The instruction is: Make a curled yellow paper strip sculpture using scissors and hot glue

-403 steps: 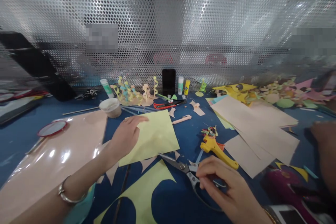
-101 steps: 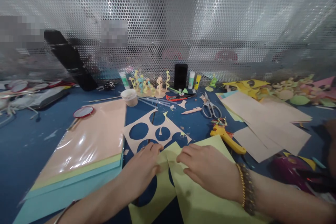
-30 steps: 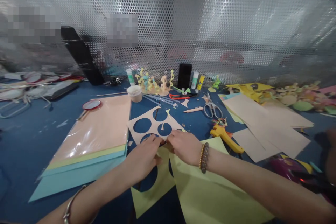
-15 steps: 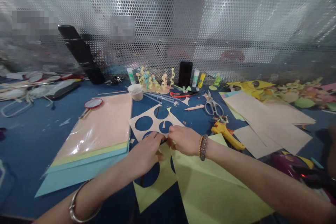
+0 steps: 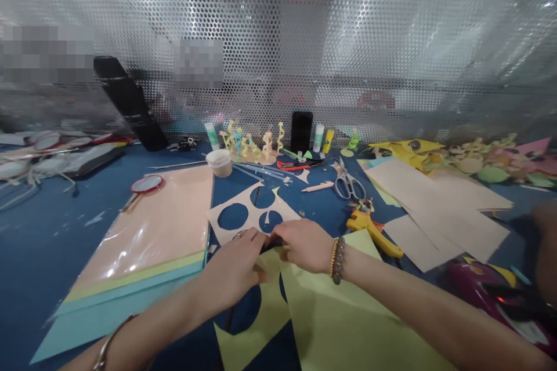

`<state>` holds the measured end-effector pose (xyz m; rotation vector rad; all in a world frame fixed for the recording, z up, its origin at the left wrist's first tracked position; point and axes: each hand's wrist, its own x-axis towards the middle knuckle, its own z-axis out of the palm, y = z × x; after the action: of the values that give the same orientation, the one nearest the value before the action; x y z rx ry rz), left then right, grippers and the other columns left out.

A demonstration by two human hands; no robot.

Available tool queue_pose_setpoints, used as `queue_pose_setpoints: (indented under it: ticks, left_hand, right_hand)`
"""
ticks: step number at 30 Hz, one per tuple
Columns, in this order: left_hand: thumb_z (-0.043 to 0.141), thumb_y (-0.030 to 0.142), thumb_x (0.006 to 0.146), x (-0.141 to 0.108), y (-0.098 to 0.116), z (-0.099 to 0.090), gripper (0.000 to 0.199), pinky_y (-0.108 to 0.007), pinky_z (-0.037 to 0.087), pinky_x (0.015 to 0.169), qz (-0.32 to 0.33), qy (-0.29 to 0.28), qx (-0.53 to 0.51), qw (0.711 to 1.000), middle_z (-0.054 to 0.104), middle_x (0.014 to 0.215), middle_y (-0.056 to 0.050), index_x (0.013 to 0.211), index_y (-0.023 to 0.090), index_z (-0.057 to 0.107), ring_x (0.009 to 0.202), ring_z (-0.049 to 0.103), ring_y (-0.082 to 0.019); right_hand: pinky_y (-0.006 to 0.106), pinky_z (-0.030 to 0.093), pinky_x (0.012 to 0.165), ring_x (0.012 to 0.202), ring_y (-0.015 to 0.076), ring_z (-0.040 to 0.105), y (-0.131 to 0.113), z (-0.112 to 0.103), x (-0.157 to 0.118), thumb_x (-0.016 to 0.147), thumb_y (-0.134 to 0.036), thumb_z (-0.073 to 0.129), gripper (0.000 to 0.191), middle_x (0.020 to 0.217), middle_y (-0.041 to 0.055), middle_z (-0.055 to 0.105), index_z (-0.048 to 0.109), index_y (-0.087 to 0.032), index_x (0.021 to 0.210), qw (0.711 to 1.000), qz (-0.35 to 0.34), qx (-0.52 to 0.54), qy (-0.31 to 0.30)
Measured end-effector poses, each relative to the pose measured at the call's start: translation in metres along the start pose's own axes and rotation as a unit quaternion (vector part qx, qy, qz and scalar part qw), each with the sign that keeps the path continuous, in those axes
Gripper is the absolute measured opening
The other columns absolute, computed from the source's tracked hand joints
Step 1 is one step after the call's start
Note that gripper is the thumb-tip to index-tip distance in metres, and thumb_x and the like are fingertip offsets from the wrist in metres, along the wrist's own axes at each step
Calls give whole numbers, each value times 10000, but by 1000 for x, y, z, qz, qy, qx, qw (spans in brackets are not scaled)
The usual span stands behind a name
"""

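My left hand (image 5: 237, 264) and my right hand (image 5: 304, 245) meet in the middle of the table, fingers bent and pinched close together. What lies between the fingertips is too hidden to make out. Below them is a yellow-green paper sheet (image 5: 275, 307) with round holes cut from it, its top edge reaching my fingers. A pale peach sheet (image 5: 248, 202), also full of round cut-outs, lies just beyond. My right forearm passes over a large plain yellow-green sheet (image 5: 348, 324).
Scissors (image 5: 349, 185), a yellow-handled punch tool (image 5: 375, 236) and a peach-coloured pen (image 5: 317, 186) lie right of centre. Paper packs (image 5: 161, 214) fill the left, loose peach sheets (image 5: 439, 203) the right. A white tub (image 5: 219, 163), paper curls (image 5: 267, 142) and a phone (image 5: 301, 130) stand behind.
The camera view has tipped slightly upward, so the table things sit lower in the picture. My hands stay together at the same spot, the right fingers a little closer over the left fingertips.
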<state>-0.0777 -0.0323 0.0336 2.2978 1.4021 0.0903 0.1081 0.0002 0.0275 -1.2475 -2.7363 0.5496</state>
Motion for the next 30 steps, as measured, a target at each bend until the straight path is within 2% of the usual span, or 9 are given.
queue_pose_setpoints:
  ticks: [5, 9, 12, 14, 17, 20, 24, 27, 30]
  left_hand:
    - [555, 284, 794, -4, 5, -17, 80, -291, 395, 649, -27, -5, -22, 999, 655, 813, -5, 805, 236, 618, 811, 619, -235]
    - [554, 363, 812, -4, -14, -42, 250, -258, 304, 545, -50, 22, -65, 996, 533, 611, 29, 619, 206, 536, 621, 538, -179]
    - [634, 434, 752, 3, -42, -61, 383, -247, 247, 500, -103, 109, -165, 975, 390, 490, 55, 520, 191, 449, 499, 409, -130]
    - [655, 429, 739, 10, -59, -66, 313, -237, 271, 492, -146, 162, -329, 919, 460, 527, 49, 591, 184, 528, 502, 422, -122]
    - [602, 453, 776, 21, -70, -57, 286, -220, 318, 466, -175, 161, -402, 884, 564, 678, 13, 803, 168, 591, 543, 500, -128]
    - [641, 427, 762, 28, -66, -43, 339, -246, 454, 527, -182, 131, -439, 870, 631, 846, -49, 939, 141, 598, 705, 619, -177]
    - [684, 389, 757, 29, -57, -36, 573, -334, 564, 684, -176, 106, -473, 857, 674, 1006, -91, 1247, 173, 479, 831, 675, -219]
    - [722, 341, 735, 28, -59, -35, 777, -360, 586, 702, -182, 111, -480, 851, 698, 998, -94, 1386, 207, 319, 808, 709, -235]
    - [713, 292, 747, 29, -64, -32, 766, -343, 601, 661, -187, 153, -472, 848, 708, 914, -66, 1390, 239, 300, 779, 728, -244]
  right_hand:
    - [249, 448, 744, 852, 160, 636, 3, -10, 0, 802, -215, 659, 51, 885, 2, 674, 687, -216, 845, 994, 4, 94, 47]
    - [252, 476, 808, 940, 145, 614, 12, -16, -2, 878, -294, 586, 269, 1056, 42, 635, 591, -210, 1134, 979, 37, 169, 109]
    - [298, 502, 791, 933, 174, 615, 25, -14, -5, 870, -277, 583, 296, 1055, 78, 622, 571, -176, 1149, 969, 80, 200, 124]
    - [339, 506, 805, 929, 199, 615, 34, -11, -6, 835, -241, 618, 282, 1038, 88, 624, 596, -162, 1105, 963, 106, 213, 125]
    - [399, 487, 877, 1011, 233, 589, 42, -8, -1, 824, -200, 634, 402, 1144, 126, 589, 543, -138, 1211, 950, 147, 236, 143]
    - [435, 483, 906, 1104, 255, 559, 46, -7, 11, 863, -193, 621, 479, 1267, 135, 534, 459, -145, 1311, 928, 186, 282, 157]
    - [472, 499, 891, 1093, 259, 579, 47, -8, 24, 896, -214, 615, 394, 1294, 97, 538, 510, -179, 1274, 889, 233, 360, 158]
    - [469, 504, 891, 1108, 258, 575, 48, -9, 27, 909, -235, 602, 364, 1311, 97, 532, 527, -184, 1262, 852, 261, 422, 167]
    - [469, 503, 895, 1112, 258, 575, 47, -9, 28, 915, -246, 595, 353, 1319, 98, 530, 532, -183, 1257, 815, 277, 478, 175]
